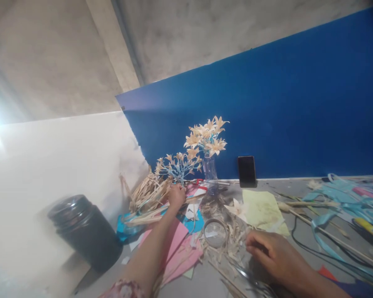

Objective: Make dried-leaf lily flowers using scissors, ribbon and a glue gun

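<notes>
My left hand point(176, 195) reaches far forward to a pile of pale straw strips point(144, 193) and thin sticks point(143, 217) beside a spray of small blue-stemmed paper flowers point(178, 163); its fingers are curled on something I cannot make out. My right hand point(275, 254) lies near the front with fingers curled down onto straw scraps point(233, 240), next to a roll of clear tape point(215, 232). A cream paper flower point(238, 208) lies between them.
A clear vase with cream paper flowers point(209, 145) and a black phone point(246, 171) stand against the blue board point(282, 103). A black jar point(83, 231) sits left. Pink paper sheets point(177, 248), a yellow-green sheet point(262, 211), light-blue ribbons point(338, 207), a black cable point(298, 236) and sticks lie around.
</notes>
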`<state>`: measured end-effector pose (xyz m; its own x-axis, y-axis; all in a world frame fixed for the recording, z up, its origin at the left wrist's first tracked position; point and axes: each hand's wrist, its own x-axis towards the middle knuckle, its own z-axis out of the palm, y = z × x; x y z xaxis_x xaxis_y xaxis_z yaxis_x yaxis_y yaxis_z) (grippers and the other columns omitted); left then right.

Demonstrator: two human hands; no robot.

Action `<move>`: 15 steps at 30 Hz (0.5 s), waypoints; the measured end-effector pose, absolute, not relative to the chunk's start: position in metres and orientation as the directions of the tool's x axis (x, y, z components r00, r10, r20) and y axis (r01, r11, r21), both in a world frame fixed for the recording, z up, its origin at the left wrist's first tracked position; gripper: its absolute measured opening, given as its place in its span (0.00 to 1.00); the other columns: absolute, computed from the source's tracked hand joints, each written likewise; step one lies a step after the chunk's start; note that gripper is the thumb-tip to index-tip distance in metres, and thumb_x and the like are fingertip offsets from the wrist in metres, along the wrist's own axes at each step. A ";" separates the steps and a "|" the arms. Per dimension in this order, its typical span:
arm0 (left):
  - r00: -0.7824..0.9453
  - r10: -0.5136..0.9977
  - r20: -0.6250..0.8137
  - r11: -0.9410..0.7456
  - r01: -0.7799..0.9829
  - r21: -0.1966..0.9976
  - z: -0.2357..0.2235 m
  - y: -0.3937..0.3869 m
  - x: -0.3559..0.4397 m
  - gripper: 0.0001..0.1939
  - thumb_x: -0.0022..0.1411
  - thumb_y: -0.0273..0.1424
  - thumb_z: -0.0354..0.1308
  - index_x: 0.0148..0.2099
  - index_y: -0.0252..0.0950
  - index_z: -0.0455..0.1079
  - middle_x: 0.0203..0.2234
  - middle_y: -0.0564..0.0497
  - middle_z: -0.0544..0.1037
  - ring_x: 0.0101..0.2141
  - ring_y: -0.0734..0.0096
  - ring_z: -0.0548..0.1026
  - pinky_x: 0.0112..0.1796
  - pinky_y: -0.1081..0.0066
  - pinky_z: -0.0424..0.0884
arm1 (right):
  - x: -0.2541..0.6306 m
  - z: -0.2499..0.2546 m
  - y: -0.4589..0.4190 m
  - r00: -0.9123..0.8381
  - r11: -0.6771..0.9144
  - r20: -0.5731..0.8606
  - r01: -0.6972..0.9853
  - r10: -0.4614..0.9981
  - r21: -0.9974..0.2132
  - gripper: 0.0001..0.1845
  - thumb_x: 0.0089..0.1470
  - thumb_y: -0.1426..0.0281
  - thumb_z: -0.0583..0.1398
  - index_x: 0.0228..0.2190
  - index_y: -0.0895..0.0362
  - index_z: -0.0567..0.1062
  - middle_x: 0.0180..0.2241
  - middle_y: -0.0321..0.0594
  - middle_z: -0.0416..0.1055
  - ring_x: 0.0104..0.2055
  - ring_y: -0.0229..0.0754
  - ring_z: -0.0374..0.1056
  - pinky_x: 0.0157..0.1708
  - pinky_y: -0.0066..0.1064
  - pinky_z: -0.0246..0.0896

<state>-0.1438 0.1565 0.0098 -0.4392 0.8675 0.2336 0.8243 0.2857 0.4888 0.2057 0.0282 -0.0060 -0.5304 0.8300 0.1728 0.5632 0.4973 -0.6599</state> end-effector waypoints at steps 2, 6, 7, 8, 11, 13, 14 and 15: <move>-0.450 0.848 0.281 0.249 0.805 0.538 0.009 0.157 -0.147 0.17 0.67 0.37 0.58 0.54 0.34 0.70 0.48 0.44 0.76 0.44 0.62 0.76 0.43 0.57 0.76 | 0.206 -0.007 0.028 -0.539 0.501 0.166 0.566 0.826 -0.654 0.09 0.60 0.67 0.55 0.30 0.53 0.73 0.31 0.36 0.77 0.34 0.43 0.71 0.36 0.30 0.58; -0.479 0.789 0.384 0.152 0.758 0.635 0.008 0.162 -0.151 0.16 0.67 0.37 0.58 0.53 0.34 0.70 0.47 0.45 0.76 0.42 0.63 0.77 0.42 0.58 0.76 | 0.205 -0.008 0.029 -0.540 0.503 0.164 0.572 0.826 -0.648 0.09 0.60 0.66 0.55 0.30 0.53 0.73 0.30 0.36 0.76 0.34 0.42 0.71 0.35 0.30 0.58; -0.488 0.771 0.409 0.123 0.745 0.656 0.010 0.164 -0.153 0.16 0.67 0.37 0.58 0.52 0.34 0.70 0.46 0.45 0.76 0.41 0.64 0.77 0.41 0.59 0.76 | 0.205 -0.008 0.029 -0.539 0.501 0.162 0.573 0.827 -0.649 0.09 0.60 0.66 0.55 0.30 0.53 0.72 0.30 0.36 0.76 0.34 0.42 0.71 0.35 0.29 0.58; -0.496 0.752 0.433 0.093 0.731 0.675 0.011 0.166 -0.155 0.15 0.67 0.37 0.57 0.51 0.33 0.71 0.44 0.45 0.77 0.40 0.65 0.77 0.40 0.60 0.76 | 0.205 -0.008 0.029 -0.541 0.500 0.158 0.574 0.826 -0.649 0.09 0.60 0.66 0.55 0.30 0.54 0.72 0.30 0.36 0.76 0.33 0.42 0.71 0.35 0.29 0.57; -0.514 0.694 0.503 -0.001 0.699 0.715 0.021 0.169 -0.161 0.14 0.68 0.38 0.57 0.48 0.33 0.72 0.39 0.48 0.78 0.35 0.68 0.77 0.37 0.63 0.77 | 0.204 -0.010 0.030 -0.556 0.509 0.148 0.580 0.818 -0.637 0.10 0.60 0.66 0.54 0.29 0.54 0.71 0.29 0.35 0.76 0.33 0.42 0.70 0.34 0.29 0.57; -0.522 0.660 0.540 -0.054 0.685 0.727 0.028 0.169 -0.164 0.14 0.68 0.38 0.57 0.46 0.32 0.72 0.36 0.49 0.78 0.33 0.70 0.77 0.35 0.65 0.76 | 0.204 -0.013 0.030 -0.570 0.520 0.145 0.579 0.809 -0.627 0.11 0.60 0.65 0.54 0.28 0.54 0.71 0.29 0.36 0.75 0.32 0.42 0.70 0.33 0.29 0.57; -0.526 0.643 0.556 -0.074 0.680 0.729 0.031 0.169 -0.166 0.13 0.68 0.38 0.57 0.46 0.32 0.72 0.36 0.49 0.78 0.32 0.70 0.77 0.35 0.65 0.76 | 0.204 -0.014 0.031 -0.574 0.525 0.146 0.578 0.805 -0.625 0.11 0.60 0.66 0.54 0.28 0.54 0.71 0.29 0.36 0.76 0.32 0.42 0.70 0.33 0.28 0.57; -0.531 0.626 0.571 -0.091 0.678 0.730 0.033 0.168 -0.167 0.13 0.68 0.38 0.57 0.46 0.32 0.72 0.36 0.49 0.78 0.32 0.70 0.77 0.35 0.65 0.76 | 0.204 -0.015 0.031 -0.578 0.528 0.147 0.576 0.803 -0.624 0.11 0.60 0.66 0.53 0.28 0.54 0.71 0.30 0.36 0.76 0.32 0.42 0.70 0.33 0.28 0.57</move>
